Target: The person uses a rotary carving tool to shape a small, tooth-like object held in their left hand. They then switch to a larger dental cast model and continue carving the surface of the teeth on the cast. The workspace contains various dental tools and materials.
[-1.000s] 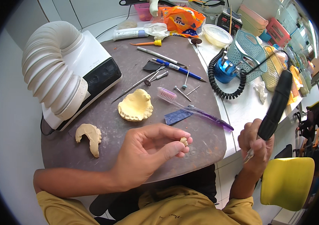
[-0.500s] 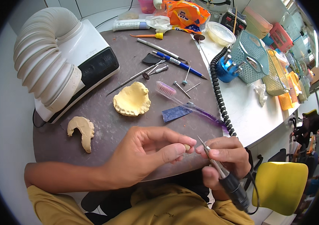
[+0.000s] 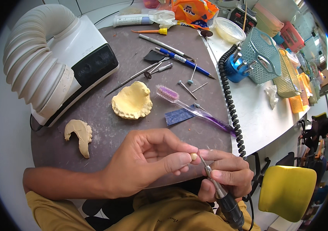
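Between the thumb and index finger of my left hand (image 3: pixel 142 161) is a small cream piece, which looks like a dental crown (image 3: pixel 193 156). My right hand (image 3: pixel 231 171) holds a rotary handpiece (image 3: pixel 225 204) like a pen, its black body slanting down toward me. The handpiece's thin pointed bur (image 3: pixel 201 156) is right beside the crown; whether it touches cannot be made out. Beyond my hands, a yellow plaster dental model (image 3: pixel 132 109) lies on the brown work mat (image 3: pixel 106 127). A tan horseshoe-shaped tooth piece (image 3: pixel 81 136) lies left of it.
A white box with a ribbed hose (image 3: pixel 36 57) stands at the left. Past my hands lie a purple toothbrush (image 3: pixel 194 109), blue abrasive paper (image 3: pixel 178 116), a blue pen-like tool (image 3: pixel 183 60) and several burs. A coiled black cord (image 3: pixel 229 100) runs along the right, near baskets (image 3: pixel 262 57).
My right hand has shifted left, bringing the bur from a gap away to right beside the crown. My left hand keeps its pinch. The whole view has shifted slightly.
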Motion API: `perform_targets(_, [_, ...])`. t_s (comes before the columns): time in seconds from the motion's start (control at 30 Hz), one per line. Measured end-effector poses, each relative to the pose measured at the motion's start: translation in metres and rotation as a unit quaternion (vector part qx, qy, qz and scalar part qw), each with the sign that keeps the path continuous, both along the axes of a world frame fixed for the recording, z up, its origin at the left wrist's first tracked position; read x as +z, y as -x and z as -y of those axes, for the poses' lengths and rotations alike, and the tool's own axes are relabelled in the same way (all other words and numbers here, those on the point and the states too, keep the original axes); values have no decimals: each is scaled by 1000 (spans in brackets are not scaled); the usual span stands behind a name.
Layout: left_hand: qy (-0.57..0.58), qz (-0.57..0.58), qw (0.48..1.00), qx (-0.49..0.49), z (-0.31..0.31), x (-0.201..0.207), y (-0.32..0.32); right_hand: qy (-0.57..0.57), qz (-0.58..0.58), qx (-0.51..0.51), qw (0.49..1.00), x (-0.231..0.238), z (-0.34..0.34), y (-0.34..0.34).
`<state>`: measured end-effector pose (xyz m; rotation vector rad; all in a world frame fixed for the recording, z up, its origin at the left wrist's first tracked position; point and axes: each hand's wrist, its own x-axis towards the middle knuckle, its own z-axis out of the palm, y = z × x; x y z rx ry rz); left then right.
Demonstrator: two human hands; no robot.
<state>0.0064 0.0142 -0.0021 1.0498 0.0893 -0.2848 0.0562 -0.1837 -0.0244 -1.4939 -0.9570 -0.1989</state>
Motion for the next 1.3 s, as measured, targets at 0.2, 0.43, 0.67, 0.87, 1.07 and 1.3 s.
perform_targets(0.2, [24,-12,1000,3,-1,-3,2,0,15,14,1000,1,0,-5])
perform_targets(0.43, [10,-18,1000,17,2,1,1,27,29,14,999,4,0,-6])
perform_targets(0.67, [49,-11,999,7,0,0,1,23,37,24,999,4,0,-8])
perform_targets(0.87, [25,-9,999,31,4,-1,1,26,40,28,998,4,0,-9])
perform_targets(1.07, [9,-5,1000,28,3,-2,1,13,12,12,1000,3,-1,-6])
perform_targets(1.3, [19,-9,999,35,5,0,1,24,30,28,999,4,0,-9])
